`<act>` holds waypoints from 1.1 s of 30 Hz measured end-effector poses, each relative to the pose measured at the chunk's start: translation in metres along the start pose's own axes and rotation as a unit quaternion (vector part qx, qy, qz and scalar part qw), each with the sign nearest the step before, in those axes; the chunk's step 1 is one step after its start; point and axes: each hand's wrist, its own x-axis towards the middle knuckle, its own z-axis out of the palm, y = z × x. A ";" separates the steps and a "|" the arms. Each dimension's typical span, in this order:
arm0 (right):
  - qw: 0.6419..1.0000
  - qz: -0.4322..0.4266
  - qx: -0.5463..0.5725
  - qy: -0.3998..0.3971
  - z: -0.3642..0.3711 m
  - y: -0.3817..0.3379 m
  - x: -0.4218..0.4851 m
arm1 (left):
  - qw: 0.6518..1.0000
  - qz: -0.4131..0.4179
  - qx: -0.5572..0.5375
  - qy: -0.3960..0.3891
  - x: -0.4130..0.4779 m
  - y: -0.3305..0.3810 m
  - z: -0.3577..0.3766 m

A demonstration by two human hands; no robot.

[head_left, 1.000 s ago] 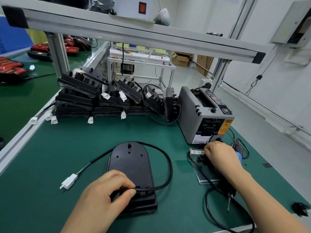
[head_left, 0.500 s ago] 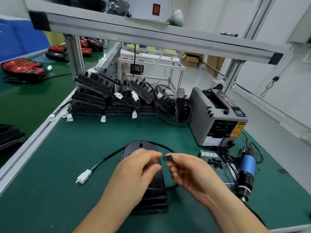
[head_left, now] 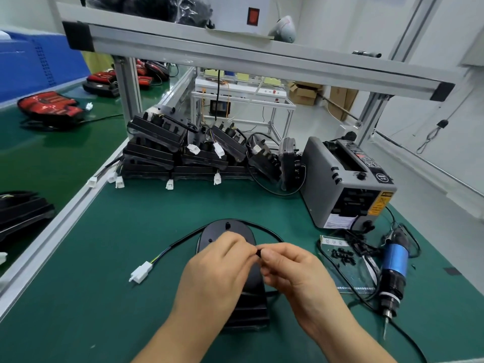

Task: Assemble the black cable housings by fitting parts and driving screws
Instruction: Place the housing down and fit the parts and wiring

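on the neighbouring bench at far left lie red housings (head_left: 45,107) with a cable. across the aluminium rail (head_left: 65,218), the green mat (head_left: 91,284) carries a stack of black cable housings (head_left: 154,153) at the back, their white plugs hanging over the front edge. nearer, a white connector (head_left: 141,271) lies on the mat at the end of a black cable (head_left: 183,239) that loops round behind the black cable housing (head_left: 230,230). this housing lies flat at the centre of the mat, rounded end away from the person, and is partly hidden under both hands.

the left hand (head_left: 217,276) hovers above it, fingers curled, their tips meeting a small black part (head_left: 258,252). the right hand (head_left: 290,273) pinches the same part from the other side between thumb and forefinger. the part is held above the housing; whether it touches the housing cannot be told.

to the right, a grey tape dispenser (head_left: 340,179) stands at the back. in front of it, black screws (head_left: 343,256) lie heaped on a clear sheet. just beside them a blue electric screwdriver (head_left: 394,268) lies on the mat, its bit pointing toward the person.
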 end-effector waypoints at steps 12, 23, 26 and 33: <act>0.993 -0.076 -0.085 0.014 0.007 0.003 -0.013 | 0.974 -0.116 -0.154 -0.117 -0.008 -0.008 -0.009; 0.982 -0.099 -0.157 0.046 0.007 0.032 -0.037 | 0.970 -0.155 -0.166 -0.084 -0.039 -0.022 -0.023; 0.972 -0.130 -0.179 0.078 0.011 0.045 -0.040 | 0.979 -0.131 -0.117 -0.098 -0.043 -0.018 -0.020; 0.901 -0.286 -0.301 0.128 0.016 0.063 -0.035 | 0.979 -0.136 -0.120 -0.093 -0.042 -0.012 -0.014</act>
